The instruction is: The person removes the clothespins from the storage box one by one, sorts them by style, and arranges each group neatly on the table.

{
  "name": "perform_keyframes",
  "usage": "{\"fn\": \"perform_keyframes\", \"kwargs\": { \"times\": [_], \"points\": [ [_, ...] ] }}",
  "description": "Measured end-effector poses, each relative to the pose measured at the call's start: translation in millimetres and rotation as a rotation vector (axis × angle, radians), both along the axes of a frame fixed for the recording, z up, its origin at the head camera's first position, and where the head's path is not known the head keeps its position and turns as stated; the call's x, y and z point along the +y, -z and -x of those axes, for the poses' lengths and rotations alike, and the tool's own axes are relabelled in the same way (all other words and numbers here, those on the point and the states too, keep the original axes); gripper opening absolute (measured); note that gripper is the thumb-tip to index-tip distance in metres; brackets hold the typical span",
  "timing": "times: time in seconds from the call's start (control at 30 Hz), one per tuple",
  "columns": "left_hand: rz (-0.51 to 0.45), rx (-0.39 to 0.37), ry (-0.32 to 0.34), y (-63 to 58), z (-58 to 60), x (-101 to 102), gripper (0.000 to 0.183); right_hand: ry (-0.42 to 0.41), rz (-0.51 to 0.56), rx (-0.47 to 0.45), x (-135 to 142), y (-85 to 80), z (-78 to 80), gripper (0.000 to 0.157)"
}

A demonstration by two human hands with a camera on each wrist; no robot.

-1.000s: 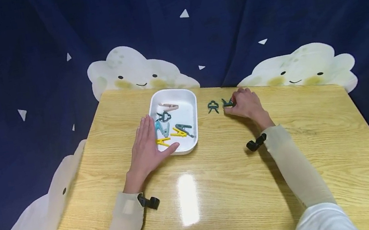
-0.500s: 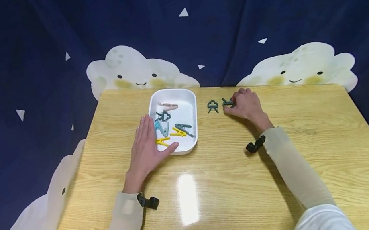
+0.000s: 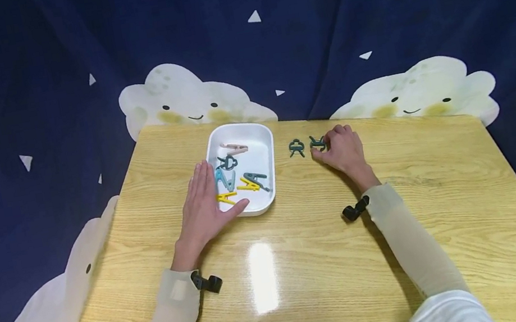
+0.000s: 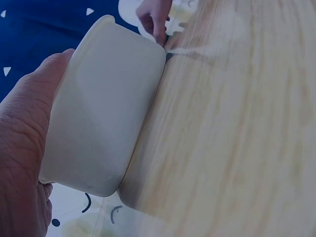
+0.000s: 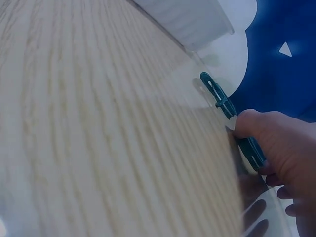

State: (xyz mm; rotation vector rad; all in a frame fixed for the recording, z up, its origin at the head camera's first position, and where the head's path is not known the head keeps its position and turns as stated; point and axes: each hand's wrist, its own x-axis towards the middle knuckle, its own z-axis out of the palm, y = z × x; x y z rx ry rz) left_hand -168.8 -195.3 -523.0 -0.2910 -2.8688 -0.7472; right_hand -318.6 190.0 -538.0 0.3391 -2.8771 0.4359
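Note:
My left hand [image 3: 201,207] lies along the left side of a white tray [image 3: 272,164], fingers straight, thumb stretched over its near edge. Several plastic clips lie in the tray: a pinkish clip [image 3: 235,148], a round-headed dark green clip [image 3: 229,162], a light blue clip [image 3: 226,180], yellow clips [image 3: 248,184] and a grey-green clip [image 3: 257,178]. Right of it, my right hand [image 3: 347,152] pinches a dark green clip [image 5: 251,152] at the table surface; fingers partly cover it. Just left of that one, a matching green clip [image 3: 296,148] lies on the table.
The wooden table [image 3: 316,265] has its back edge just beyond the tray and clips. A dark blue curtain [image 3: 212,9] with pale clouds hangs behind it. A glare patch [image 3: 262,277] shines near the front.
The right wrist and forearm have shifted slightly left and toward the person, while the fingers stay at the green clip. The left hand and tray hold their places.

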Motion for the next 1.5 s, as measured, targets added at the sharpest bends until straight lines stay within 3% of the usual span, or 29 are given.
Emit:
{"fn": "perform_keyframes", "kwargs": {
  "times": [0.53, 0.87, 1.2, 1.5],
  "points": [
    [-0.004, -0.004, 0.001, 1.5, -0.6, -1, 0.128, 0.006, 0.037, -0.007, 2, -0.4, -8.0, 0.061],
    [-0.003, -0.004, 0.002, 1.9, 0.2, 0, 0.128, -0.023, 0.072, 0.057, -2, -4.9, -17.3, 0.063],
    [-0.003, -0.012, 0.007, -0.1, 1.3, -1, 0.128, -0.113, 0.186, 0.156, -25, -14.9, -31.6, 0.057],
    [-0.004, -0.004, -0.001, 0.8, 0.4, -2, 0.128, -0.225, 0.199, 0.146, -62, -30.7, -40.1, 0.051]
  ]
}}
